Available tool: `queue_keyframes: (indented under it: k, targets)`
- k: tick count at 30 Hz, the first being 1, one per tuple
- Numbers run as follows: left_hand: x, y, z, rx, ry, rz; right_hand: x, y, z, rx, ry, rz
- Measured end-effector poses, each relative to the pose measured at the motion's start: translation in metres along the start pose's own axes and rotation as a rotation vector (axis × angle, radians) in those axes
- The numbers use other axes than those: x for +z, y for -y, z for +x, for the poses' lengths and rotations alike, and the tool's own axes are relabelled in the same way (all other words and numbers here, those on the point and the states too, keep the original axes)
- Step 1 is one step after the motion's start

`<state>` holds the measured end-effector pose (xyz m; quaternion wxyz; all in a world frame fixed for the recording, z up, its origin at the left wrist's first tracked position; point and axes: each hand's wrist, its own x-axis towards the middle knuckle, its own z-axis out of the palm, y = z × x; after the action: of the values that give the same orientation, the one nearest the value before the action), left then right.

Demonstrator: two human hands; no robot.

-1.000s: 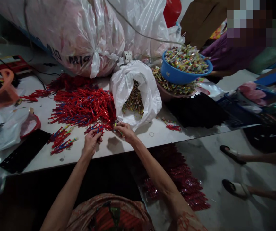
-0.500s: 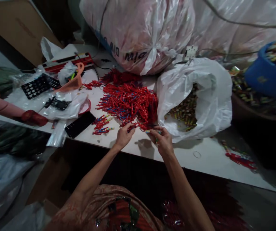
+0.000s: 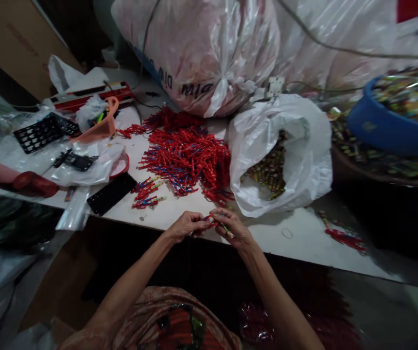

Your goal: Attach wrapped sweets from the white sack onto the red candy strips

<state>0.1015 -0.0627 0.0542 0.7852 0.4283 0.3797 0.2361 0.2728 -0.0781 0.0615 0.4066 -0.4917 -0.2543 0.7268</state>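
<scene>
Close together over the table's front edge, my two hands are pinched around small parts. My left hand [image 3: 185, 226] grips a slim red and blue plastic piece [image 3: 209, 220], its end pointing at the other hand. Between the fingers of my right hand [image 3: 238, 231] is a small yellow-green printed tube [image 3: 228, 232]; the fingers partly hide where the parts meet. Just beyond lies a pile of red and blue plastic pieces [image 3: 187, 155]. Left of it are several red pieces with yellow tubes on their ends [image 3: 147, 192].
A white plastic bag [image 3: 314, 170] holding many small tubes stands open right of the pile. Farther right is a blue basin [image 3: 373, 129] heaped with tubes. A black tray [image 3: 111, 193], an orange basket [image 3: 101, 129] and a thin ring [image 3: 287, 233] lie on the white table [image 3: 267, 238].
Both hands have come nearer to my body and closer together, bringing the red piece and the tube to each other. The view has shifted slightly right.
</scene>
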Motion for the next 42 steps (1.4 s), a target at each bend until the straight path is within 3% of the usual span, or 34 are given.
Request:
queue_keyframes:
  k: [3,8,16,19,23,26,30,32,33,35,38,42]
  targets:
    - [-0.005,0.003,-0.002,-0.004,0.016,0.035,0.003,-0.003,0.002,-0.012,0.013,-0.024]
    - [-0.01,0.002,-0.009,0.006,-0.019,0.054,0.004,-0.001,0.002,-0.157,-0.077,-0.088]
    - [-0.012,0.005,-0.012,-0.02,0.062,0.071,0.005,-0.004,-0.005,-0.06,0.077,-0.036]
    - [-0.013,0.008,-0.01,-0.012,0.036,0.152,0.005,-0.008,-0.007,-0.137,0.034,-0.12]
    - [-0.02,0.016,-0.005,0.102,-0.117,0.327,0.011,-0.014,-0.002,-0.326,-0.128,-0.349]
    - [-0.039,0.014,-0.01,0.19,-0.216,0.493,0.013,-0.018,0.007,-0.303,-0.16,-0.321]
    - [-0.077,-0.015,-0.025,0.38,-0.649,1.085,0.003,-0.024,0.019,-0.178,-0.187,-0.223]
    - [-0.089,-0.032,-0.022,0.447,-0.781,1.415,-0.003,-0.026,0.025,-0.128,-0.148,-0.199]
    - [-0.092,-0.038,-0.015,0.462,-0.766,1.55,-0.005,-0.027,0.028,-0.122,-0.123,-0.198]
    - [-0.095,-0.047,0.006,0.457,-0.613,1.746,-0.005,-0.029,0.034,-0.163,-0.125,-0.223]
    - [-0.098,-0.05,0.042,0.429,-0.42,1.871,-0.001,-0.032,0.04,-0.224,-0.228,-0.248]
    - [-0.111,-0.047,0.062,0.465,-0.397,1.902,-0.005,-0.033,0.038,-0.184,-0.263,-0.094]
